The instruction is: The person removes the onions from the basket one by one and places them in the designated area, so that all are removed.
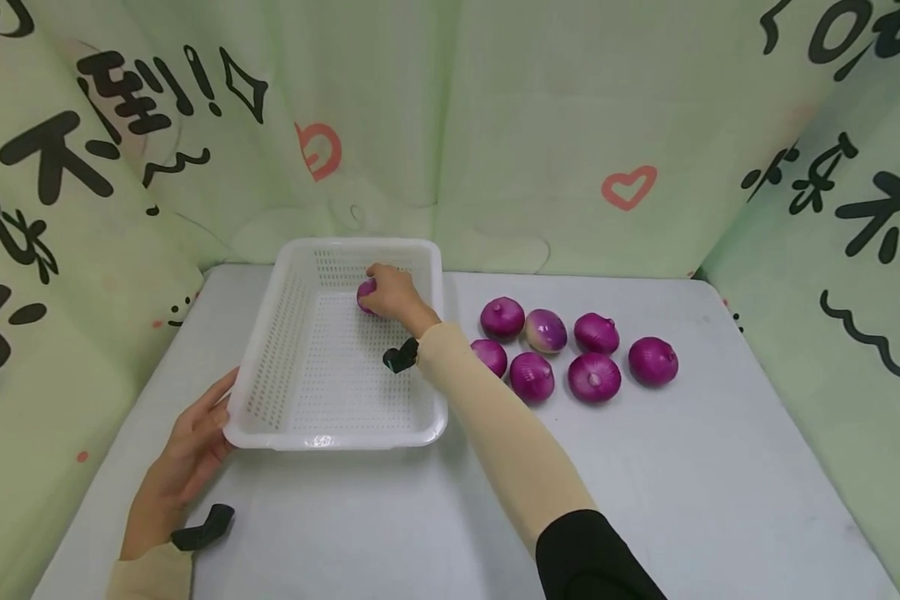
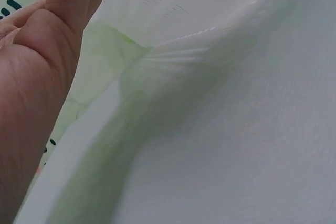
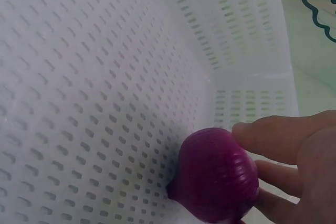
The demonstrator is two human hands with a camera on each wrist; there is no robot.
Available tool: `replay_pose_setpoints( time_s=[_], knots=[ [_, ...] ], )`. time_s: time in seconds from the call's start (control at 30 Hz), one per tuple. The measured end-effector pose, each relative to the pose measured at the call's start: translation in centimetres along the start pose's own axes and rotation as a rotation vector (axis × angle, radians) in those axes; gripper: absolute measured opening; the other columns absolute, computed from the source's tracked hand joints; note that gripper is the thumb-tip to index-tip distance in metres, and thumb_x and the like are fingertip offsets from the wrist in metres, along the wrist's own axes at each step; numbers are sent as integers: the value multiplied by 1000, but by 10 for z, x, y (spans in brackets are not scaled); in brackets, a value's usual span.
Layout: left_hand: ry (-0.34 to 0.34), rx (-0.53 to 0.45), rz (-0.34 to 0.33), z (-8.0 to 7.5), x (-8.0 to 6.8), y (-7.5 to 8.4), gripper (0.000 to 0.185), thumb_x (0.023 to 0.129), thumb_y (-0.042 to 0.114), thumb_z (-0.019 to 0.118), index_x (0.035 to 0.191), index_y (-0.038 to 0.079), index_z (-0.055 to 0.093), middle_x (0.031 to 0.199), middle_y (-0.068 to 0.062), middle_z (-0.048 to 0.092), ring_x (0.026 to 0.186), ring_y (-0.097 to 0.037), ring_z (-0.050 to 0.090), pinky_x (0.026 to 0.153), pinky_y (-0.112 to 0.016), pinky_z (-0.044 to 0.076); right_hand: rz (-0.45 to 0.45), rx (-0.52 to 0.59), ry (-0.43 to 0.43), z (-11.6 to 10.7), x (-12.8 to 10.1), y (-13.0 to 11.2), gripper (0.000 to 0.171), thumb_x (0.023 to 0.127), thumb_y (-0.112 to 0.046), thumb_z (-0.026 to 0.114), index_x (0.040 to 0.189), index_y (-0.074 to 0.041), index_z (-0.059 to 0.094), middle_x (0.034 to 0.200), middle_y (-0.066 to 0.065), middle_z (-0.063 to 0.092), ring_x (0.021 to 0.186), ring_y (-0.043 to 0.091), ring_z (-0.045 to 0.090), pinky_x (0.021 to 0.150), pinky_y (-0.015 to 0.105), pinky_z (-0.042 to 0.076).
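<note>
A purple onion (image 3: 215, 174) is inside the white perforated plastic basket (image 1: 270, 440), close to its floor near the far right part. My right hand (image 1: 396, 296) reaches over the basket's right side and holds this onion between thumb and fingers; in the right wrist view the thumb lies against its upper side. At the basket's near left corner, my left hand (image 1: 195, 442) touches the outer wall with its fingers fairly straight. The left wrist view shows only part of that hand (image 2: 47, 40), and its fingertips are out of frame.
Several purple onions (image 1: 594, 377) lie in a loose group on the white-covered table (image 1: 645, 483), right of the basket. One paler, partly peeled onion (image 1: 546, 331) is among them. A green printed curtain (image 1: 525, 125) encloses the table at the back and sides.
</note>
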State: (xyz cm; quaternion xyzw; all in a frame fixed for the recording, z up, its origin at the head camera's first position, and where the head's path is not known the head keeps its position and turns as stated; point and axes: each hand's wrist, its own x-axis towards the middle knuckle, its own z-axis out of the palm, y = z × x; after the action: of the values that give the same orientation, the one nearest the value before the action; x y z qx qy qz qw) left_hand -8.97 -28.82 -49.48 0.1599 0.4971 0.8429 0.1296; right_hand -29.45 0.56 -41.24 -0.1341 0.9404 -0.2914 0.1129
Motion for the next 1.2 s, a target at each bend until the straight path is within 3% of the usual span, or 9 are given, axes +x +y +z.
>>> replay_pose_setpoints(
  time_s=[0.27,0.47,0.6,0.73,1.2],
  knots=[
    [-15,-58,9,3,2,2,57,108,-4,28,159,19,43,154,-1,58,131,-13,65,96,-26,59,-7,-94,-86,2,-1,4,58,96,-30,73,146,-8,54,143,19,55,132,38,47,110,46,44],
    [-4,-37,10,4,0,2,56,108,-3,30,159,19,42,154,-1,57,131,-13,65,96,-26,59,-22,-56,-113,4,-1,5,56,95,-29,73,140,-3,53,139,21,57,127,38,52,109,43,47],
    [-6,-43,7,4,1,2,57,108,-3,30,159,19,41,154,-1,57,131,-13,65,96,-26,59,-24,2,-109,4,-3,5,49,95,-25,73,132,0,53,130,19,64,115,29,60,104,37,50],
    [-18,-50,12,2,1,1,57,108,-3,29,160,18,40,155,-2,57,131,-14,65,96,-27,59,-18,60,-117,3,-4,5,45,96,-24,71,129,0,53,124,17,66,103,23,59,96,34,52],
    [5,-45,0,1,2,2,57,108,-2,30,160,18,41,152,-2,60,127,-14,67,92,-27,60,-12,127,-139,-1,-8,4,42,96,-23,70,127,1,54,119,16,66,98,21,57,93,32,52]
  ],
)
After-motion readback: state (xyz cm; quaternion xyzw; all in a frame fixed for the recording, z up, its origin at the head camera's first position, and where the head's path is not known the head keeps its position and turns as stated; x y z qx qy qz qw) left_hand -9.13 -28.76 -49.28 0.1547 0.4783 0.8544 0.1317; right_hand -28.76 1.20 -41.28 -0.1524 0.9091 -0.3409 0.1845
